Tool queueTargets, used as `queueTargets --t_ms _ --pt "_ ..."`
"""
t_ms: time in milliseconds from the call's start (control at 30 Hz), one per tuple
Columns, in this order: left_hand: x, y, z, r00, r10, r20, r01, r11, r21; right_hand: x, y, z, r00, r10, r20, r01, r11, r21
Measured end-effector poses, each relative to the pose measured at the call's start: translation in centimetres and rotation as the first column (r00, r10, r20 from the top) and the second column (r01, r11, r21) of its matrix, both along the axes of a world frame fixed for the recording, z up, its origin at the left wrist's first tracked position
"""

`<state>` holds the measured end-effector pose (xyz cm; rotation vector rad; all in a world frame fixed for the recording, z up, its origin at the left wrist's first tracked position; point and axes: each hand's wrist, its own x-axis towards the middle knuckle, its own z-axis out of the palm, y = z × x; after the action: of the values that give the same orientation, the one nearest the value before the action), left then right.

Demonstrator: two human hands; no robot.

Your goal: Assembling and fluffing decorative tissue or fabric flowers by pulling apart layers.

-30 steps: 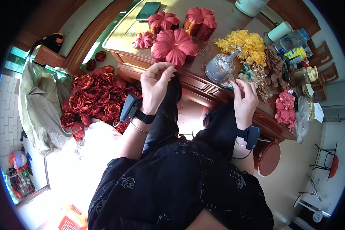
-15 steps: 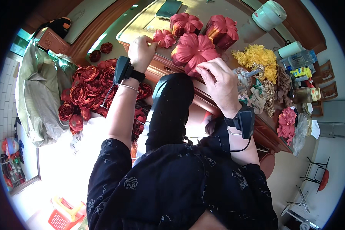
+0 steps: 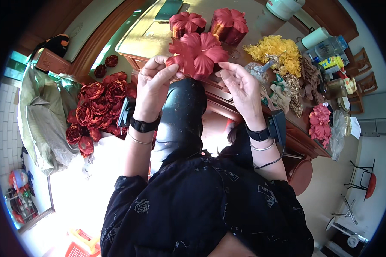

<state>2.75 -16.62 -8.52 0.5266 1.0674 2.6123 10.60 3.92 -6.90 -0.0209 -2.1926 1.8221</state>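
Note:
My left hand (image 3: pixel 155 83) pinches the edge of a red cloth petal piece (image 3: pixel 181 56) between thumb and fingers. That piece overlaps the left side of a stack of large red petal layers (image 3: pixel 208 53) at the near edge of the table. Close to the stack's right side is my right hand (image 3: pixel 241 88), fingers curled and thumb slightly apart from the forefinger, with nothing visible between them. Behind stand two more stacks of red petal layers, one on the left (image 3: pixel 187 23) and one on the right (image 3: pixel 230 25).
A heap of dark red artificial flowers (image 3: pixel 96 105) lies left, beside a pale sack (image 3: pixel 43 120). Yellow artificial foliage (image 3: pixel 276 53), a white roll (image 3: pixel 315 38) and jars (image 3: pixel 336 89) crowd the table's right. A dark flat object (image 3: pixel 169 10) lies at the back.
My left hand has brought the small petal piece right and nearer, over the front stack. My right hand has come away from that stack's petal, its fingers loosening.

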Motion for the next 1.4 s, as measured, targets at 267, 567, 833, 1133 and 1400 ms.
queueTargets --t_ms 267,567,833,1133,1400 --pt "3.7 4.9 -1.2 0.961 -0.267 0.078 0.258 0.961 0.102 1.8 2.2 0.4 0.977 0.189 0.097 -0.071 0.721 -0.69" --pt "4.8 8.2 0.4 0.934 -0.331 0.137 0.345 0.934 -0.096 4.5 3.5 1.3 0.998 -0.024 -0.052 -0.002 0.891 -0.454" --pt "4.9 10.6 2.8 0.953 -0.298 -0.048 0.268 0.907 -0.325 5.3 5.5 2.1 0.999 -0.008 0.042 0.028 0.868 -0.495" --pt "1.2 15.1 6.8 0.925 -0.374 -0.064 0.35 0.906 -0.24 2.6 8.5 6.3 0.962 -0.202 -0.182 0.136 0.936 -0.324" --pt "-2.1 17.1 7.1 0.899 -0.435 -0.054 0.397 0.861 -0.318 0.0 10.7 6.8 0.949 -0.264 -0.173 0.211 0.939 -0.273"
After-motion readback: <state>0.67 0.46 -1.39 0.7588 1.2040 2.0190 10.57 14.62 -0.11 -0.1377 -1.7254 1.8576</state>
